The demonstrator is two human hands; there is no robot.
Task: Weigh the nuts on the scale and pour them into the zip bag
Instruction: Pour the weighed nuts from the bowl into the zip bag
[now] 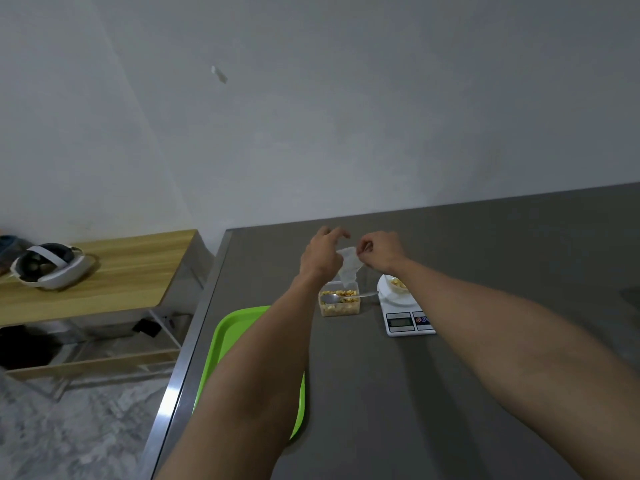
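Zip bag (349, 268) held up by us above nut container (339, 303), both hands pinching: left hand (320, 258) one side, right hand (379, 252) top edge, probably to open mouth. Weighed nuts (398, 284) wait on scale (403, 306), close for pouring.

A plain workroom is suggested: a grey steel-edged table (485, 237) is set against a bare wall (346, 116), with a wooden side bench (114, 271) left of the table.

Lighting: dim, even, diffuse | Shadows: soft ones cast on the worktop (485, 375) | Focus: softened overall | Edges: bent by wide-angle distortion
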